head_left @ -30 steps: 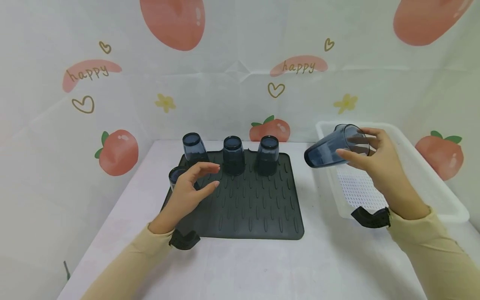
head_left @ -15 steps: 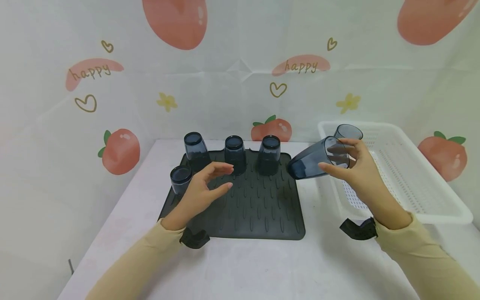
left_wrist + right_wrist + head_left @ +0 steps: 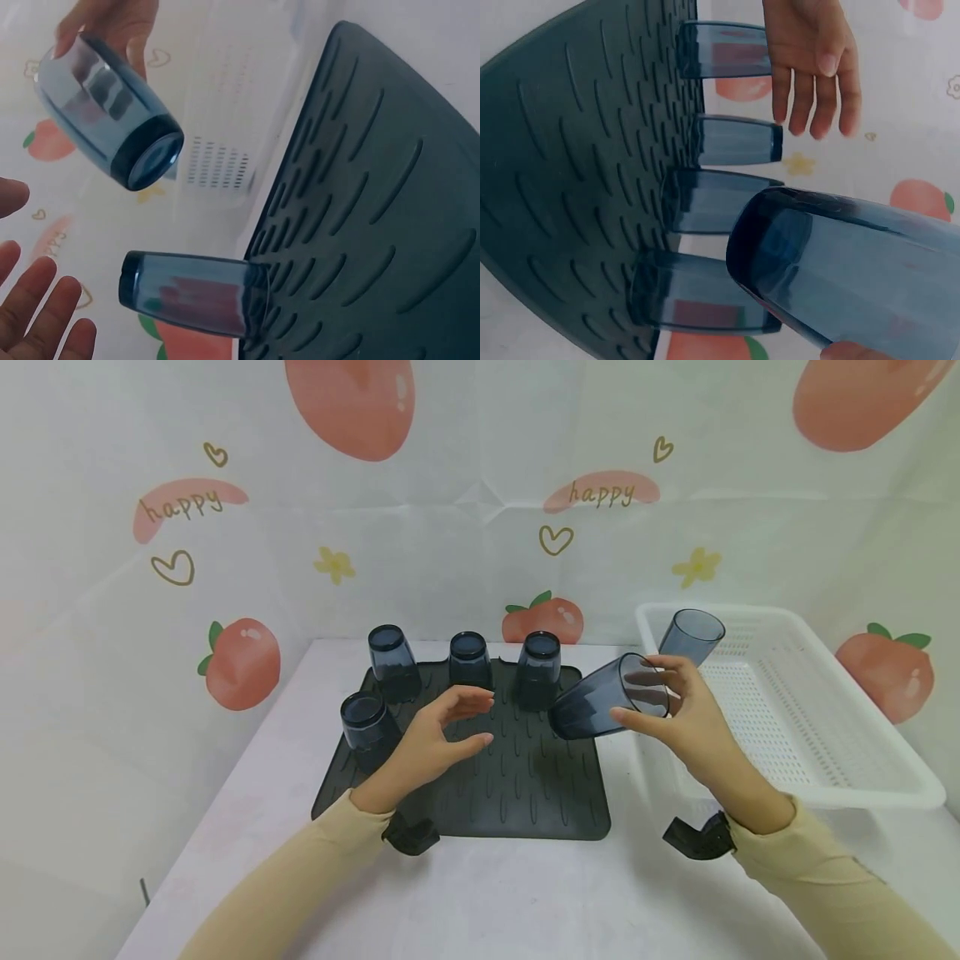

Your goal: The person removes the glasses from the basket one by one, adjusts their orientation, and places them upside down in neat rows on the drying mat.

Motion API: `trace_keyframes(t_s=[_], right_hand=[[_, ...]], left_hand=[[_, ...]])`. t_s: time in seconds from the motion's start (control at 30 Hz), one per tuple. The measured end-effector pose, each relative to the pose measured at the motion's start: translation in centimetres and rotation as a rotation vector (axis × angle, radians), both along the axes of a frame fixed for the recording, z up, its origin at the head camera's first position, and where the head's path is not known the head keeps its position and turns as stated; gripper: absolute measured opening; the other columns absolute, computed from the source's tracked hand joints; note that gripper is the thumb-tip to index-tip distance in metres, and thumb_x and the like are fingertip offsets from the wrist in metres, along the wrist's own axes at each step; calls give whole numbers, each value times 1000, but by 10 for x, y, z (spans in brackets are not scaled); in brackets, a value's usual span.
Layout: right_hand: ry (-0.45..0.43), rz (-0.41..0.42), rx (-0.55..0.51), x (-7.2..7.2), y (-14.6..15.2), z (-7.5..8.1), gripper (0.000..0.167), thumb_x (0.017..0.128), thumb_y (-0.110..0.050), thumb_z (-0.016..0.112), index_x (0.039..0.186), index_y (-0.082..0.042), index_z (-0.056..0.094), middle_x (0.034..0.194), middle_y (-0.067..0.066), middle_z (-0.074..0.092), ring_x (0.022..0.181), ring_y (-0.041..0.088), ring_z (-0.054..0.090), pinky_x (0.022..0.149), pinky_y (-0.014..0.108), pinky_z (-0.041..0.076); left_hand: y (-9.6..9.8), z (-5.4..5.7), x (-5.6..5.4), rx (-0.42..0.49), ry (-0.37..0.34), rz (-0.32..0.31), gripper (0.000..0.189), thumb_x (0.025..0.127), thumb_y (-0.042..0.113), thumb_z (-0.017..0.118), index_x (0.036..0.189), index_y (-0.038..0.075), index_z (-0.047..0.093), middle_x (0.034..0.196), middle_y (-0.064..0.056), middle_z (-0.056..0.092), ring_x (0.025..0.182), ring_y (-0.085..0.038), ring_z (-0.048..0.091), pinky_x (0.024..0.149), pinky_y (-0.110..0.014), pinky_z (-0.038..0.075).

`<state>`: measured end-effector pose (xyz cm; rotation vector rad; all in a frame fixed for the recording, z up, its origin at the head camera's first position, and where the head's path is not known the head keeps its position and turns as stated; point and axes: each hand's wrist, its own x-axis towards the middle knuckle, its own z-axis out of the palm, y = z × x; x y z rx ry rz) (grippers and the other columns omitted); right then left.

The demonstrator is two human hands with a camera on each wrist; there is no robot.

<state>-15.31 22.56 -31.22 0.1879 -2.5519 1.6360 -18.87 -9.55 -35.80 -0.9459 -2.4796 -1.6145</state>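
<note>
My right hand [image 3: 693, 714] grips a blue-tinted drinking glass [image 3: 596, 702] near its mouth. The glass is tilted, its thick base pointing left and down over the right edge of a dark ridged mat [image 3: 517, 793]. My left hand [image 3: 435, 739] hovers over the mat, fingers loosely bent, thumb apart, nothing between them. Several similar glasses stand upside down on the mat: a back-left glass [image 3: 393, 662], a back-middle glass [image 3: 469, 662], a back-right glass [image 3: 538, 670] and a nearer left glass [image 3: 369, 727]. The right wrist view shows the held glass's base [image 3: 772, 240] large.
A white perforated basket [image 3: 862, 795] stands on the right of the white table [image 3: 510, 902]. Another blue glass [image 3: 692, 637] leans mouth up inside it at its back-left corner. A white backdrop printed with fruit and hearts rises behind the table.
My right hand has carried the glass left and down, from over the basket to the mat's right edge. My left hand has moved right over the mat, uncovering the nearer left glass.
</note>
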Motion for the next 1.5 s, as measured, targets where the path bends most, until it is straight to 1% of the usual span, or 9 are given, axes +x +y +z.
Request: trace_keyframes(t_s=[0.17, 0.33, 0.47, 0.73, 0.87, 1.03, 1.23, 1.37, 1.5], right_hand=[[1, 24, -28, 1, -7, -4, 73, 84, -18, 76, 139, -7, 30, 128, 8, 52, 103, -2, 58, 76, 17, 53], [7, 44, -28, 2, -13, -8, 72, 83, -17, 77, 139, -5, 31, 130, 13, 53, 104, 2, 59, 78, 17, 53], [11, 51, -33, 3, -17, -11, 73, 83, -15, 77, 139, -5, 32, 131, 14, 53, 105, 4, 58, 79, 16, 52], [13, 65, -121, 7, -26, -14, 71, 81, -7, 77, 137, -4, 33, 130, 16, 53, 106, 4, 60, 79, 19, 53], [22, 72, -135, 8, -28, -16, 70, 81, -5, 76, 137, -3, 34, 130, 17, 54, 106, 4, 59, 78, 19, 54], [39, 78, -130, 9, -32, -19, 68, 81, -4, 76, 135, -3, 36, 129, 17, 55, 105, 3, 59, 80, 20, 54], [55, 88, -116, 10, -35, -20, 68, 80, -3, 76, 134, -2, 35, 127, 17, 55, 104, -2, 59, 83, 16, 52], [59, 103, -125, 12, -38, -20, 68, 80, -1, 76, 134, 0, 34, 128, 18, 54, 104, 0, 58, 84, 15, 51], [60, 110, -135, 13, -40, -20, 68, 81, -1, 75, 134, 1, 33, 128, 19, 53, 106, 4, 57, 83, 17, 52]], left_hand=[[8, -5, -3, -5, -11, -22, 52, 85, 11, 74, 132, 10, 53, 129, -7, 59, 122, -20, 56, 107, -33, 43], [17, -9, -5, -4, -32, -53, 53, 85, 11, 74, 133, 6, 51, 130, -7, 58, 122, -21, 55, 107, -34, 43], [24, -14, -7, -2, -56, -72, 53, 85, 10, 74, 133, 7, 51, 130, -7, 57, 123, -21, 55, 107, -35, 43], [31, -23, -11, 5, -115, -106, 57, 85, 10, 74, 135, 5, 48, 133, -9, 54, 125, -21, 52, 107, -36, 43], [35, -25, -11, 21, -139, -127, 59, 84, 9, 75, 136, 4, 47, 134, -11, 54, 126, -23, 52, 108, -34, 42], [38, -29, -11, 21, -162, -143, 61, 82, 6, 76, 136, 6, 47, 136, -11, 52, 127, -25, 50, 108, -33, 42], [41, -30, -10, 33, -196, -158, 64, 81, 4, 76, 137, 8, 46, 138, -11, 50, 129, -26, 47, 109, -38, 41], [42, -29, -9, 10, -217, -154, 66, 81, 6, 77, 139, 9, 45, 141, -10, 48, 131, -25, 45, 109, -42, 40], [43, -30, -9, -8, -227, -145, 69, 80, 8, 78, 140, 11, 44, 141, -10, 47, 131, -25, 45, 108, -45, 41]])
